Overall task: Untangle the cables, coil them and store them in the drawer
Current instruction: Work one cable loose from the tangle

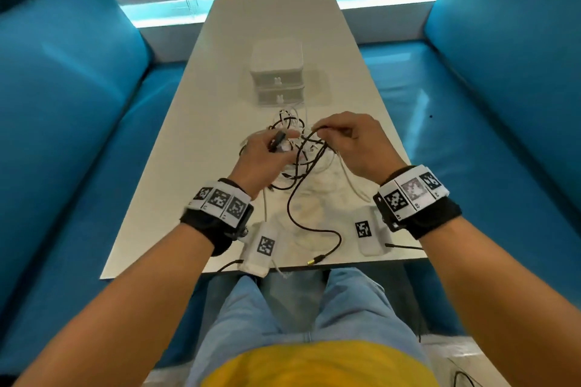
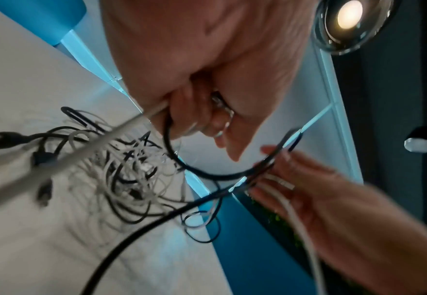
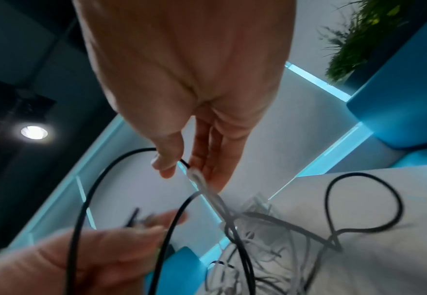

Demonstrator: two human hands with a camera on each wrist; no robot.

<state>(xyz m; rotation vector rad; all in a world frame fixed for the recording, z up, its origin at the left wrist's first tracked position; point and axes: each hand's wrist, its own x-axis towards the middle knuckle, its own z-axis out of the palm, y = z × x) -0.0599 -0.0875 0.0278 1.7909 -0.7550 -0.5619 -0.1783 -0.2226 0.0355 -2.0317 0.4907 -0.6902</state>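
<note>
Cables [image 1: 295, 148], black and white, lie tangled mid-table [image 1: 195, 122], one black cable's gold-tipped plug [image 1: 315, 260] at the near edge. The left hand [image 1: 262, 155] grips a dark connector; the right hand [image 1: 355, 141] pinches a black strand. Beyond stands the closed two-drawer white box [image 1: 277, 75].

Blue sofas [image 1: 63, 110] run down both sides of a long white table [image 1: 220, 78], with glowing cyan light strips [image 1: 169, 11] along the wall at the far end. Two small white pouches [image 1: 264, 245] with black-and-white square markers sit near the table's front edge, one left, one right. There's a green plant [image 3: 363, 34] up behind one sofa, and a round ceiling light [image 2: 349, 14] shines overhead. Light blue jeans [image 1: 251, 317] and a yellow shirt [image 1: 314, 364] show at the bottom.
</note>
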